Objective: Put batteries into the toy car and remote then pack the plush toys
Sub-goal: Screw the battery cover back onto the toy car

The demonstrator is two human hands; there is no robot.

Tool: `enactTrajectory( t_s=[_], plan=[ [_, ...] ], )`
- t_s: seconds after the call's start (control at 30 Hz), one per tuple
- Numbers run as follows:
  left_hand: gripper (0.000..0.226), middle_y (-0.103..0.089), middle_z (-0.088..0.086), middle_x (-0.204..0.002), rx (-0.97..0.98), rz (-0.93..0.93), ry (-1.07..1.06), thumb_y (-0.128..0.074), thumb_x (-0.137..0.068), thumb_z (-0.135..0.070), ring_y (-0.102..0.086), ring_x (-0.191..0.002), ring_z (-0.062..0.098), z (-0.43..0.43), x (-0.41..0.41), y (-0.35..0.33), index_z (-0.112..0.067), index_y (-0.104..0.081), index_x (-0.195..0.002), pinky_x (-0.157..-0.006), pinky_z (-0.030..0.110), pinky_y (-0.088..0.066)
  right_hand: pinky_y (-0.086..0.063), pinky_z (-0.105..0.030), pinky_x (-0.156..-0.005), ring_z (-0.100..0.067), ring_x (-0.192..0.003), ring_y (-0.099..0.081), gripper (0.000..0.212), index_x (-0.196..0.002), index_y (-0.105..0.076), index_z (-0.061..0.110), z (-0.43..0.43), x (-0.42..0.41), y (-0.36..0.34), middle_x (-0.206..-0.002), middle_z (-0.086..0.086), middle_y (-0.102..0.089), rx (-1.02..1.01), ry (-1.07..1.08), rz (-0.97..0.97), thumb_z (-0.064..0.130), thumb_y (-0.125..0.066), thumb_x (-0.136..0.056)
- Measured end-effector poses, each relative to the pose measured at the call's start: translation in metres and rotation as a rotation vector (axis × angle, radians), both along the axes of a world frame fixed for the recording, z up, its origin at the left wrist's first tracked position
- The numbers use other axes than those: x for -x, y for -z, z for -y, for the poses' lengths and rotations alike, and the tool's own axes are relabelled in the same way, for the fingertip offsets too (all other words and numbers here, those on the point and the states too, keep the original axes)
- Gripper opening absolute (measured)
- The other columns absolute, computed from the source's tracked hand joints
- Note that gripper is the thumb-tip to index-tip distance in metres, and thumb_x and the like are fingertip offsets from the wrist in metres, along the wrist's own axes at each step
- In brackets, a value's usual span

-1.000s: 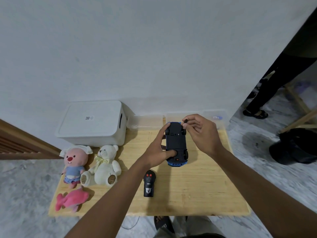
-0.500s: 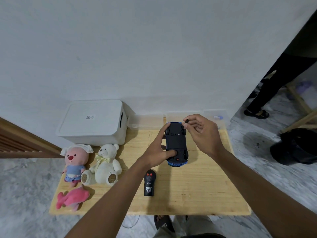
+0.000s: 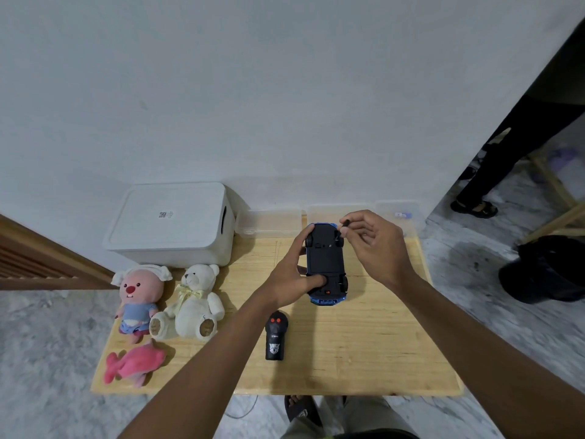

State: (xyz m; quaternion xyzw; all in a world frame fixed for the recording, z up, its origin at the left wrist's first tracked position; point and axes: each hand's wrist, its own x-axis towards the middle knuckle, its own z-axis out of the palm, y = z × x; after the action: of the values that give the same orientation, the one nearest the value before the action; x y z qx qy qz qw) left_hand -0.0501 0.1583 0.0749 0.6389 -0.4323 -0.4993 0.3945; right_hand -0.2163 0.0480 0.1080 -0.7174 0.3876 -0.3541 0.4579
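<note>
A: Barely any movement. The right hand (image 3: 376, 248) has rolled its fingers slightly round the slim dark tool (image 3: 343, 228), whose tip stays at the far end of the toy car (image 3: 324, 261).

B: Where's the car?

A: Belly-up at the far side of the counter (image 3: 364, 343). The left hand (image 3: 289, 280) is clamped round it.

B: Meaning?

A: Probably still unscrewing the battery cover. The remote (image 3: 276, 335) and plush toys (image 3: 193, 299) lie untouched.

Left forearm (image 3: 202, 365) and right forearm (image 3: 474, 343) bare; greyish trousers (image 3: 351, 418); black sandal (image 3: 296, 408) on one foot.
</note>
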Motion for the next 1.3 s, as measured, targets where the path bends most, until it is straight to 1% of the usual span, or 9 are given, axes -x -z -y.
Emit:
enactTrajectory(
  t_s=[0.07, 0.2, 0.37, 0.47, 0.6, 0.73, 0.8, 0.93, 1.3],
  plan=[
    [0.1, -0.048, -0.016, -0.139, 0.002, 0.001, -0.007, -0.072, -0.086, 0.001, -0.062, -0.106, 0.002, 0.0, -0.0001, 0.0001, -0.05, -0.022, -0.157, -0.075, 0.022, -0.057, -0.058, -0.022, -0.082, -0.011, -0.085, -0.073, 0.013, -0.099, -0.071, 0.015, -0.0001, -0.0009, -0.0006, -0.092, 0.003, -0.075, -0.011, 0.002, 0.004, 0.005, -0.071, -0.092],
    [0.1, -0.048, -0.017, -0.138, -0.002, -0.007, -0.013, -0.071, -0.086, 0.002, -0.063, -0.101, -0.002, -0.0005, -0.0009, 0.0007, -0.049, -0.022, -0.157, -0.074, 0.022, -0.057, -0.058, -0.021, -0.082, -0.01, -0.085, -0.073, 0.013, -0.099, -0.071, 0.016, -0.0001, -0.0014, -0.001, -0.092, 0.005, -0.075, 0.0, -0.001, 0.004, 0.005, -0.071, -0.092],
    [0.1, -0.048, -0.015, -0.142, 0.008, 0.004, -0.009, -0.073, -0.085, -0.001, -0.058, -0.114, 0.003, -0.0005, -0.0021, 0.0014, -0.049, -0.021, -0.157, -0.08, 0.023, -0.056, -0.058, -0.021, -0.082, -0.01, -0.084, -0.073, 0.012, -0.1, -0.071, 0.013, -0.0001, -0.001, -0.0013, -0.091, 0.004, -0.075, -0.005, -0.004, 0.003, 0.004, -0.07, -0.092],
    [0.1, -0.048, -0.017, -0.139, 0.004, -0.001, -0.012, -0.073, -0.086, 0.0, -0.06, -0.111, 0.008, -0.0013, -0.0017, 0.0014, -0.049, -0.021, -0.157, -0.076, 0.022, -0.057, -0.058, -0.021, -0.081, -0.01, -0.084, -0.073, 0.011, -0.099, -0.071, 0.013, -0.0006, -0.0011, -0.0018, -0.091, 0.004, -0.075, -0.007, -0.003, 0.009, 0.004, -0.071, -0.092],
    [0.101, -0.048, -0.015, -0.136, -0.007, -0.008, -0.012, -0.072, -0.086, 0.0, -0.067, -0.092, -0.003, -0.0011, -0.0015, 0.0017, -0.051, -0.021, -0.156, -0.074, 0.023, -0.058, -0.057, -0.019, -0.081, -0.009, -0.084, -0.073, 0.013, -0.099, -0.071, 0.016, -0.0015, -0.0018, -0.0028, -0.092, 0.005, -0.075, 0.005, -0.019, 0.002, 0.005, -0.071, -0.092],
    [0.101, -0.048, -0.015, -0.136, -0.004, -0.006, -0.014, -0.073, -0.086, 0.0, -0.066, -0.098, 0.003, -0.0007, -0.0005, 0.0014, -0.052, -0.021, -0.156, -0.075, 0.026, -0.059, -0.058, -0.021, -0.081, -0.009, -0.085, -0.073, 0.013, -0.1, -0.071, 0.016, 0.0005, -0.0006, -0.0013, -0.091, 0.005, -0.075, 0.006, -0.006, -0.008, 0.006, -0.071, -0.092],
    [0.102, -0.048, -0.011, -0.137, -0.004, 0.002, -0.017, -0.073, -0.086, -0.001, -0.069, -0.094, 0.005, -0.0008, -0.001, 0.0012, -0.053, -0.02, -0.156, -0.079, 0.03, -0.061, -0.058, -0.021, -0.082, -0.009, -0.085, -0.073, 0.012, -0.1, -0.071, 0.015, 0.0006, -0.0003, -0.0011, -0.091, 0.005, -0.075, 0.005, -0.008, -0.013, 0.006, -0.071, -0.092],
    [0.102, -0.048, -0.006, -0.138, -0.002, 0.008, -0.017, -0.073, -0.086, -0.002, -0.07, -0.086, -0.002, -0.0008, -0.0015, 0.0008, -0.053, -0.02, -0.156, -0.08, 0.032, -0.061, -0.058, -0.021, -0.082, -0.009, -0.085, -0.073, 0.011, -0.1, -0.071, 0.013, -0.0001, -0.0006, -0.0019, -0.092, 0.005, -0.075, 0.002, -0.01, -0.01, 0.005, -0.071, -0.092],
    [0.101, -0.049, -0.009, -0.14, 0.002, -0.008, -0.014, -0.073, -0.086, -0.001, -0.067, -0.099, 0.007, -0.0031, 0.0019, -0.0013, -0.053, -0.021, -0.155, -0.083, 0.032, -0.06, -0.057, -0.018, -0.08, -0.007, -0.084, -0.072, 0.012, -0.098, -0.071, 0.015, -0.0007, 0.0007, -0.0007, -0.091, 0.005, -0.075, 0.012, -0.016, -0.021, 0.006, -0.071, -0.091]
  ],
)
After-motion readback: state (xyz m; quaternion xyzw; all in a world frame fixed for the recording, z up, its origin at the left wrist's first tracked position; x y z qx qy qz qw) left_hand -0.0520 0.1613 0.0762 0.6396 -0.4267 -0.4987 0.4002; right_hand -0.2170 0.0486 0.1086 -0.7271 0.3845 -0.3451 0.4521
